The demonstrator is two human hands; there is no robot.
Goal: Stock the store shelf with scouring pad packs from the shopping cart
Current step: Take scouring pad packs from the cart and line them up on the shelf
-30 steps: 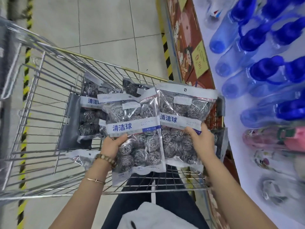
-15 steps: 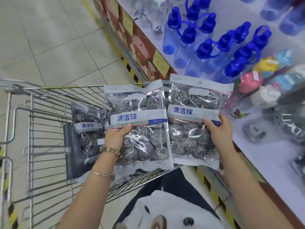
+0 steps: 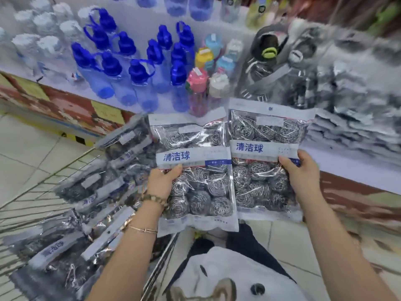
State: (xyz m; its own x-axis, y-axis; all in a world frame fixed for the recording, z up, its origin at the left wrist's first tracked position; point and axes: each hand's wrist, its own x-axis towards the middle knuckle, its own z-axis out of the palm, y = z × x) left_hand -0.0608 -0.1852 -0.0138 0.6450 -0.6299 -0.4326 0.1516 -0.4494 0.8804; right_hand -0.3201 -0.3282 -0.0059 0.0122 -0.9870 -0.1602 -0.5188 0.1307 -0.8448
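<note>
I hold two clear packs of steel scouring balls with blue-lettered white labels, side by side in front of the shelf. My left hand point(image 3: 161, 183) grips the left pack point(image 3: 195, 168) at its left edge, thumb on the label. My right hand point(image 3: 300, 172) grips the right pack point(image 3: 265, 161) at its right edge. Both packs hang upright over the white shelf's point(image 3: 347, 170) front edge. Several more packs point(image 3: 102, 187) lie in the wire shopping cart point(image 3: 32, 196) at lower left. A blurred stack of similar packs point(image 3: 355, 131) lies on the shelf to the right.
Blue-capped water bottles point(image 3: 134, 72) stand in rows on the shelf at left and centre, with pastel-lidded bottles point(image 3: 208, 68) and dark flasks point(image 3: 273, 59) beside them. A red patterned shelf front with yellow price tags point(image 3: 106, 111) runs below. Tiled floor lies at left.
My view has swung right from the cart toward the shelf. Both hands carried their packs up out of the cart and across to the shelf front.
</note>
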